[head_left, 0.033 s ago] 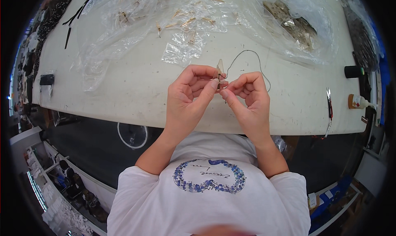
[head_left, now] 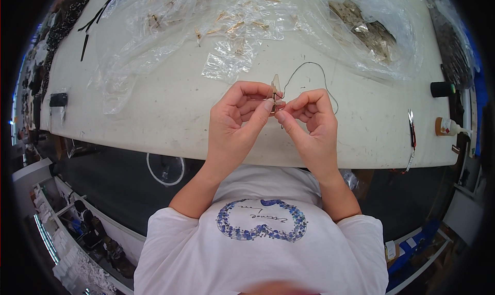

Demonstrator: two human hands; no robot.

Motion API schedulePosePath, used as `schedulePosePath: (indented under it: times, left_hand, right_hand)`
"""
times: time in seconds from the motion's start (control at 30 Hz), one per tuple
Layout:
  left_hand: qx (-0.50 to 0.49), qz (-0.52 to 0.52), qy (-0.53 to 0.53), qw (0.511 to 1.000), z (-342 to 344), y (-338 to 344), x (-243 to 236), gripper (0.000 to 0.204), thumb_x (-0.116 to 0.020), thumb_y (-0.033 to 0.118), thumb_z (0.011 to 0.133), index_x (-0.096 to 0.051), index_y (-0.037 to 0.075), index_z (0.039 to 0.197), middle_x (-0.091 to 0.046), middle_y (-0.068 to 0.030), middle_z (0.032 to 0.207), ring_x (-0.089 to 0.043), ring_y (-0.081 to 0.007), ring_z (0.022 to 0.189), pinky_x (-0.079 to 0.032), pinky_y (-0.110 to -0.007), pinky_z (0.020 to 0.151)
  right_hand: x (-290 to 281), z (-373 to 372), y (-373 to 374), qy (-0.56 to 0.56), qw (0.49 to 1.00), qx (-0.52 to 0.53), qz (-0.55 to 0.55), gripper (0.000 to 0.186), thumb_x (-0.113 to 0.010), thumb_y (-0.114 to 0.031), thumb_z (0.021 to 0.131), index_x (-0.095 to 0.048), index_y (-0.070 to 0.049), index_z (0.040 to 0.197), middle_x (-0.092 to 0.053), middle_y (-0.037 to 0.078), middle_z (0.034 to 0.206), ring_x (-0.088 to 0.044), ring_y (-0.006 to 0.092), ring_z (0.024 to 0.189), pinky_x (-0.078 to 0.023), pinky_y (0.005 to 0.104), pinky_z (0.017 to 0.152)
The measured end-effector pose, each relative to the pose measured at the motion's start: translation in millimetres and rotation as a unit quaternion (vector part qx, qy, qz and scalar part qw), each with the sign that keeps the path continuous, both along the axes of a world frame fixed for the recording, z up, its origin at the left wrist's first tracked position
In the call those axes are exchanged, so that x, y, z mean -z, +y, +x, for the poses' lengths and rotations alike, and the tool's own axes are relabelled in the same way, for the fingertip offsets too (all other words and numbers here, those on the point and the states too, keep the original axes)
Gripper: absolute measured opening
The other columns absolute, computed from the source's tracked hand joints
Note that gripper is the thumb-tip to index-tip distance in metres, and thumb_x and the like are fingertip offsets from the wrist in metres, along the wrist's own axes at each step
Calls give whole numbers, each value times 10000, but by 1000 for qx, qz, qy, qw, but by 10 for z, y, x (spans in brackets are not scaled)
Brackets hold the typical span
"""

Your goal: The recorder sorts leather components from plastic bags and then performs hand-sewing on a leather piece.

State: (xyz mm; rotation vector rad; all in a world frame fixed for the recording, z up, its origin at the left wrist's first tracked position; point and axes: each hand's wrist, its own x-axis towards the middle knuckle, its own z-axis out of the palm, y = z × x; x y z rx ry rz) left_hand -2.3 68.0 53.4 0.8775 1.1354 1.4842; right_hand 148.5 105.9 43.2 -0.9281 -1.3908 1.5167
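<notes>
My left hand point(head_left: 232, 120) pinches a small translucent ornament point(head_left: 276, 82) with a narrow gold-and-dark part between thumb and fingers, above the table. Close against it, my right hand point(head_left: 314, 122) is closed, thumb and index fingertip together on a dark thread point(head_left: 325, 81). That thread leaves the ornament, arches over the table and comes back down behind my right hand. A short dark end pokes out below the right fingertips. What lies exactly between those fingertips is too small to make out.
Clear plastic sheets point(head_left: 227, 60) with gold-coloured pins lie across the table point(head_left: 165, 120). At far right is a plastic bag of brownish pieces point(head_left: 356, 24). A black thread spool point(head_left: 441, 89), thread snips point(head_left: 412, 130) and a small bottle point(head_left: 447, 127) line the right side.
</notes>
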Motion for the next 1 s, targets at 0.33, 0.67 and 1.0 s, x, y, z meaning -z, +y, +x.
schedulePosePath:
  times: [0.33,0.67,1.0]
  left_hand:
    - [13,-1,36,999,4,-16,55,153,-561,-46,947,-561,-66,1099,-677,-190,1080,-684,-205,1003,-582,-345,888]
    - [36,-32,-34,998,-64,40,54,128,-608,-20,927,-584,-37,1052,-693,-173,1018,-692,-194,960,-588,-332,848]
    - [99,-108,-132,980,-154,70,48,109,-646,71,924,-590,25,1005,-699,-112,951,-689,-163,904,-580,-306,776]
  right_hand:
    - [14,19,19,-10,1000,-4,-1,166,-654,36,886,-499,-21,899,-606,51,878,-622,106,862,-533,278,835]
    - [26,4,41,-116,971,27,209,218,-702,57,825,-509,-37,786,-598,63,803,-625,140,727,-529,278,665]
    - [4,37,52,-52,985,39,160,189,-737,15,810,-613,-20,948,-621,69,910,-619,126,765,-527,249,651]
